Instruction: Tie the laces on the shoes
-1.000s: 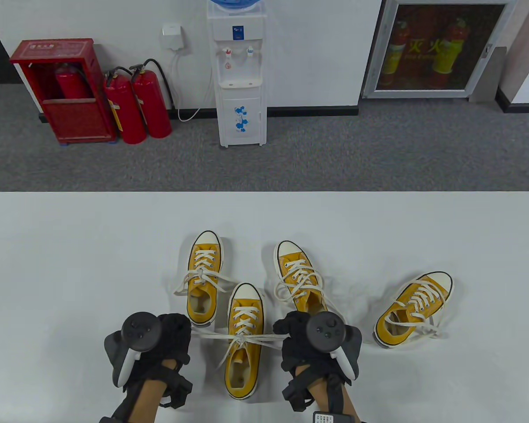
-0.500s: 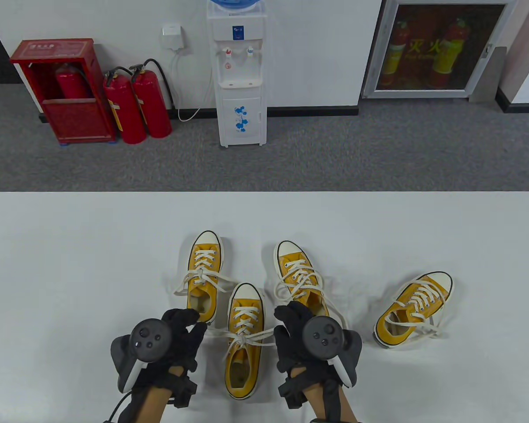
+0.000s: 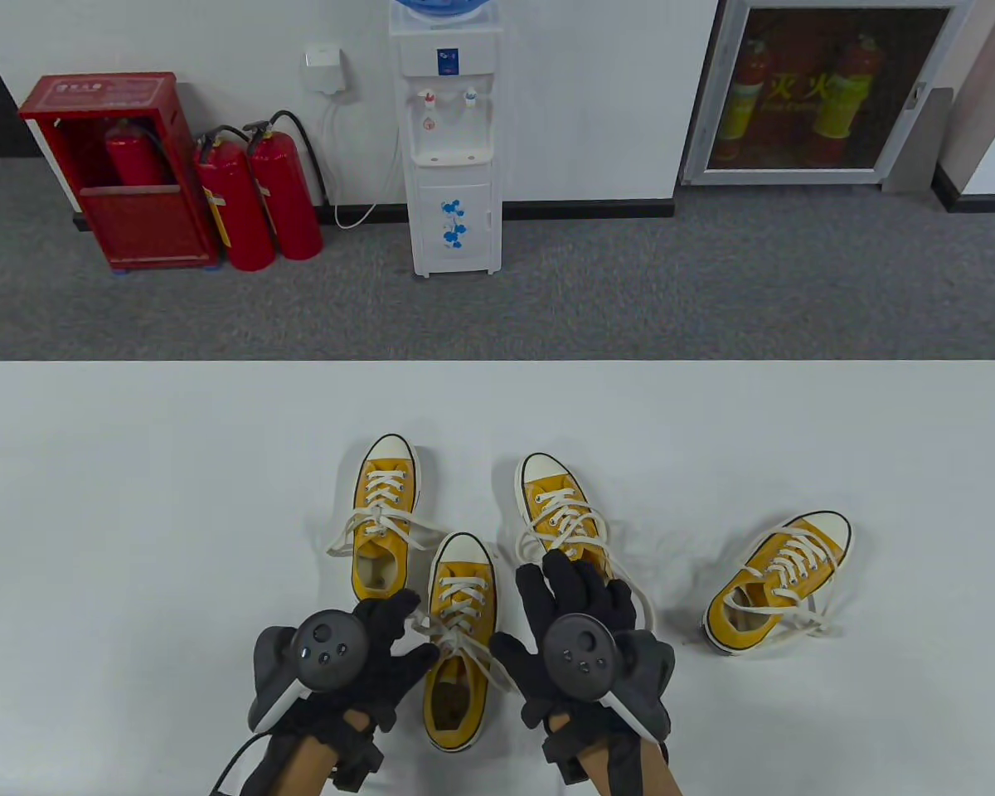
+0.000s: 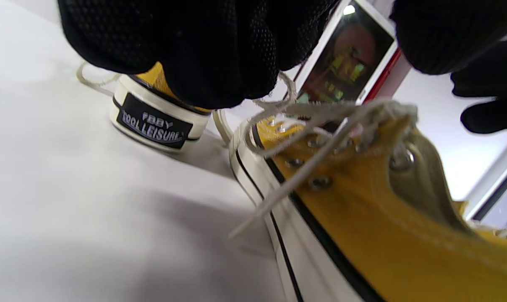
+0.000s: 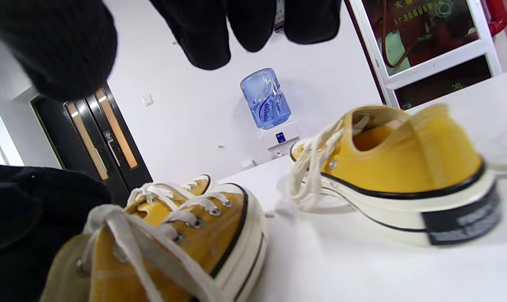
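near shoe is sitting on the tabletop between both hands | left hand is lying open, fingers touching its laces | right hand is open, fingers spread, just beside it

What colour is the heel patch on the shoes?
Black with white lettering, on the heel patch of a yellow shoe; clearest in the left wrist view.

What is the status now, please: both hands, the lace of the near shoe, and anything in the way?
Left hand open, right hand open. Near shoe lace knotted once, ends loose. Nothing in the way.
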Demonstrator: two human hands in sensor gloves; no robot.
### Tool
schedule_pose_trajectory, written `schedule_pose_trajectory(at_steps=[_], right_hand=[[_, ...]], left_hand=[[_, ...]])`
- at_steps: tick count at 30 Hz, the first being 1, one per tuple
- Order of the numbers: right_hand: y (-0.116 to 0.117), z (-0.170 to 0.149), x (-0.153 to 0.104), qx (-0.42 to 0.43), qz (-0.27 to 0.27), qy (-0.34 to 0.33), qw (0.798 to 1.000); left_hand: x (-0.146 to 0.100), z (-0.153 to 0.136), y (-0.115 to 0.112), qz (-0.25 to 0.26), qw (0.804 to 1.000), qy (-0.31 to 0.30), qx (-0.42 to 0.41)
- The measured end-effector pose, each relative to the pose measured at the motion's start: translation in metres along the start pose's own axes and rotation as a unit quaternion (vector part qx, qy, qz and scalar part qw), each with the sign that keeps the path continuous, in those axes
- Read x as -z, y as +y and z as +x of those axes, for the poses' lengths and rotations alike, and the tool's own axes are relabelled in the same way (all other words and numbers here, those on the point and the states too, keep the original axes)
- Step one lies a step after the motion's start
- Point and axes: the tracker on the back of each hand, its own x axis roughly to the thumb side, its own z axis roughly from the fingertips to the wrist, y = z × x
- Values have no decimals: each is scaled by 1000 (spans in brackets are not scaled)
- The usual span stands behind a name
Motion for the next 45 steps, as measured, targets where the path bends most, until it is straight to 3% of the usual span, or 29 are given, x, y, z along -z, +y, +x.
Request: schedule_pose_trajectory(at_steps=[15, 25, 45], right_hand=[[12, -25, -17, -59, 19, -6, 998], [13, -38, -17, -31, 15, 13, 999], [18, -38, -16, -28, 24, 14, 999]], left_hand=[[6, 4, -31, -95, 995, 17, 21], [9, 2, -43, -131, 990, 48, -22], [10, 1, -39, -106, 992, 72, 8]])
